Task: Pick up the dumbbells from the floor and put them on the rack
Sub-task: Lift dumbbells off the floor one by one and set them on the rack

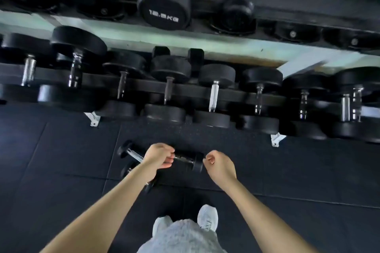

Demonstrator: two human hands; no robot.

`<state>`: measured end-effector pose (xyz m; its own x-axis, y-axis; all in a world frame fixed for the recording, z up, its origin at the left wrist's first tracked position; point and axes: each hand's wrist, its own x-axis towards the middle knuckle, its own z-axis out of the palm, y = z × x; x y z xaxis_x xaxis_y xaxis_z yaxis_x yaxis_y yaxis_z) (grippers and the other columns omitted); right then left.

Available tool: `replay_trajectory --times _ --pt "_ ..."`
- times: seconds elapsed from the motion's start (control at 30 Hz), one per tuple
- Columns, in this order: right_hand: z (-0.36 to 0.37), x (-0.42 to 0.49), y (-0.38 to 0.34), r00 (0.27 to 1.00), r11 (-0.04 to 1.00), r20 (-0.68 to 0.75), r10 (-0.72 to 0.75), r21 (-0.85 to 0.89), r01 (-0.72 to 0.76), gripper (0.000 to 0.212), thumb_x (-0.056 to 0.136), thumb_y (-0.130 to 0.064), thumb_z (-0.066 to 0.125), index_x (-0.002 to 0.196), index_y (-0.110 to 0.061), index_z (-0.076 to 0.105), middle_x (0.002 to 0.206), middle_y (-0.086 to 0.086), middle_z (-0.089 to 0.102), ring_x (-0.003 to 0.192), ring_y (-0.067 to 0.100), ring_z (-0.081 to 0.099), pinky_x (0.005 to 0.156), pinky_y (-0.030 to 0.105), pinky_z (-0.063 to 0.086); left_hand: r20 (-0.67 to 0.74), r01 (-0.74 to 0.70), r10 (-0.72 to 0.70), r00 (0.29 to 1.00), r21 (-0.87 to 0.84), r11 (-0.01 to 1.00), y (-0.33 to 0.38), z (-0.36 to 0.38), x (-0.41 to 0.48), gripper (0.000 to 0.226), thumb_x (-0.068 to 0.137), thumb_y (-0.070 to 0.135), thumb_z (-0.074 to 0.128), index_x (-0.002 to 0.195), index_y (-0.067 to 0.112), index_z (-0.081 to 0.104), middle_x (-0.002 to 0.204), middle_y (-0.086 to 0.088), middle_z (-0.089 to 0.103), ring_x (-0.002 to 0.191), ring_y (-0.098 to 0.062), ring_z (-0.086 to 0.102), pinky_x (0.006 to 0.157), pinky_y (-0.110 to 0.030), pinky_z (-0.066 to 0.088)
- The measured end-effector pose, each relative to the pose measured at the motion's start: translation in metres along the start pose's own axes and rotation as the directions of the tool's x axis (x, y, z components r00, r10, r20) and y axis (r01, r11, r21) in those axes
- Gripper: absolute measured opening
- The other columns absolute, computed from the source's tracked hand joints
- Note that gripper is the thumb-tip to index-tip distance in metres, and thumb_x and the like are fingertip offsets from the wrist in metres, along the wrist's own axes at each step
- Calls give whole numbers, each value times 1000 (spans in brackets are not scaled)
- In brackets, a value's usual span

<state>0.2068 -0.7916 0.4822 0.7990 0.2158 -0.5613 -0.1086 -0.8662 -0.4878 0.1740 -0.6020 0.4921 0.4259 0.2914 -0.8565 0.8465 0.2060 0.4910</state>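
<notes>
Two small dumbbells lay on the black rubber floor (pixel 61 170), just in front of the rack (pixel 205 90) and between its two white feet. The first dumbbell (pixel 186 159) lay roughly level across the view, its right head showing near the right hand. The second dumbbell (pixel 131 155) lay slanted to the left of it, one head near the rack side, its bar passing under the left wrist and its other head partly hidden beneath the forearm.

The left hand (pixel 158 156) hung over the first dumbbell's bar with its fingers curled; whether this grip actually pressed on the bar could not be told from above. The right hand (pixel 221 163) sat just beside the right head of the same dumbbell, fingers loosely curled in on themselves, holding nothing that could be seen.

The rack's lower shelf carried a full row of black dumbbells with steel bars. On the upper shelf a large one (pixel 163 3) bore a blurred weight mark. At the bottom edge were grey shorts (pixel 181 236) and a white shoe (pixel 207 220).
</notes>
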Motion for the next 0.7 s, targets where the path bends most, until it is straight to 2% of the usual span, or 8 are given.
replay_trajectory --times 0.1,0.2,0.3,0.43,0.57,0.63,0.7 --pt "32 9 43 997 998 44 57 -1 -57 24 93 -29 54 109 -13 63 109 0 65 99 17 61 72 22 39 -46 165 -172 984 -121 979 -54 27 32 14 93 7 48 85 6 59 76 -9 60 68 -18 58 72 -34 53" --pt "64 34 84 991 996 91 95 -10 -94 25 93 -30 55 110 -13 62 111 0 65 101 17 61 75 24 43 -48 259 -285 957 -295 920 -101 54 75 15 94 14 50 89 3 58 81 -10 59 74 -22 58 74 -38 53" --pt "98 66 120 987 995 125 104 -22 -102 27 93 -30 54 114 -15 62 114 -2 65 106 17 60 85 29 49 -87 269 -340 937 -444 855 -144 78 126 20 93 17 51 105 1 58 86 -10 61 82 -23 59 74 -36 53" --pt "149 119 159 983 995 170 71 -83 -57 36 95 -34 51 126 -17 57 122 -1 64 115 19 58 90 29 47 -135 215 -330 934 -523 824 -191 103 198 30 94 25 49 112 2 58 108 -13 60 98 -25 58 89 -39 51" --pt "204 178 178 975 980 222 10 -195 34 43 94 -36 52 133 -19 50 129 2 61 122 25 55 94 32 45 -145 202 -338 930 -567 799 -222 122 264 38 94 28 51 123 4 54 111 -11 58 101 -23 57 99 -40 49" --pt "229 212 180 971 953 228 -76 -271 138 42 93 -35 54 130 -17 50 128 3 61 122 25 53 96 35 44 -148 196 -344 927 -591 783 -232 128 300 40 94 31 51 125 5 53 112 -9 58 101 -22 58 101 -39 48" --pt "252 247 181 947 882 255 -196 -377 284 42 92 -36 56 128 -14 51 128 4 60 122 24 50 100 35 40 -152 190 -348 925 -608 771 -237 132 338 42 95 33 50 127 5 53 114 -9 58 102 -22 58 100 -36 47"
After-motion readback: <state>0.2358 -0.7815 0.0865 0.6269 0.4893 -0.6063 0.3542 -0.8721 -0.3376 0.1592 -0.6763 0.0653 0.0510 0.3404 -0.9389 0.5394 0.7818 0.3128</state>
